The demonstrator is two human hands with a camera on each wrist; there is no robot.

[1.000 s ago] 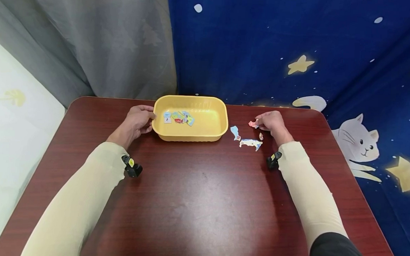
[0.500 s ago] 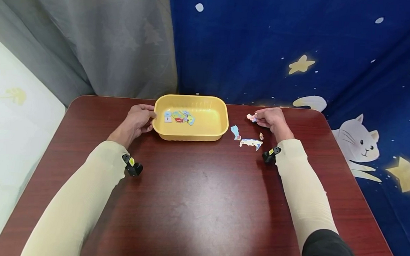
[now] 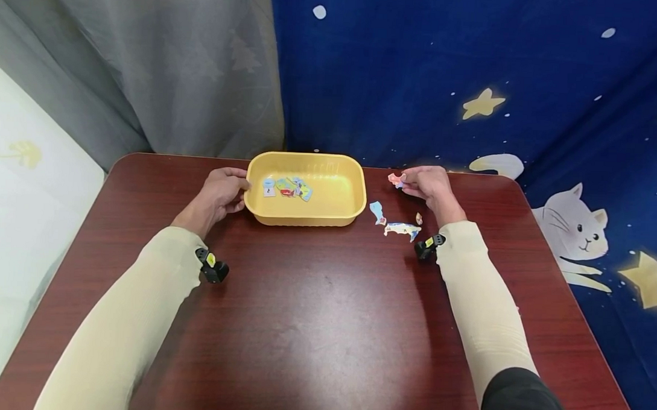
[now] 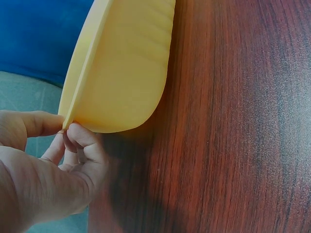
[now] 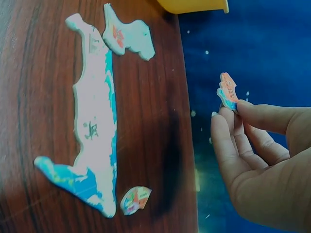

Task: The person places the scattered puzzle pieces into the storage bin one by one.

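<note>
My left hand (image 3: 220, 192) pinches the left rim of a yellow plastic basin (image 3: 306, 221); in the left wrist view the thumb and fingers close on the basin's lip (image 4: 73, 104). Between thumb and fingertips, my right hand (image 3: 429, 187) holds a small orange-pink and blue puzzle piece (image 5: 227, 92) raised over the far edge of the table. Flat on the table lie a long white-and-blue puzzle piece (image 5: 95, 111), a light blue one (image 3: 377, 211) and a tiny oval one (image 5: 136, 200). Several colourful puzzle pieces (image 3: 293, 188) lie inside the basin, towards its left side.
The dark red wooden table (image 3: 325, 313) runs back to a grey curtain (image 3: 202, 74) and a blue star-patterned curtain (image 3: 376, 74). A white wall (image 3: 24, 218) borders the left side. The basin stands close to the far table edge.
My right hand has lifted the orange-pink puzzle piece and moved it left and away from me, towards the basin. The left hand stays at the rim.
</note>
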